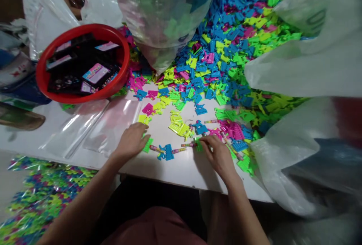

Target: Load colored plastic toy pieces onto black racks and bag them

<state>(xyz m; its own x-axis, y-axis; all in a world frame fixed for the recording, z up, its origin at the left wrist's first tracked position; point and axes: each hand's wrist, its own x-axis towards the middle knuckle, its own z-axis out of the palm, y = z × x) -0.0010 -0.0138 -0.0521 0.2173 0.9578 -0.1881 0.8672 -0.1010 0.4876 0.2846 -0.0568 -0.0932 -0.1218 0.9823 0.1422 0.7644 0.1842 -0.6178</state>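
Note:
My left hand (132, 140) rests low over the white table, thumb apart from the fingers, beside a small green plastic piece (147, 145). My right hand (217, 153) has its fingertips closed at the edge of another green plastic piece (198, 145). Between the hands lie a blue animal-shaped plastic piece (166, 152) and thin sticks with patterned wrappers, one a pinkish stick (179, 150). Yellow pieces (180, 126) and a blue piece (200, 127) lie just beyond. Pink pieces (232, 130) are heaped right of my right hand.
A big pile of blue, green, yellow and pink pieces (226, 37) covers the table's back. A red basin (126, 58) with black printed packs stands left, near clear plastic bags (82, 128). White sacks (305, 67) stand right; filled packets (42, 196) lie below left.

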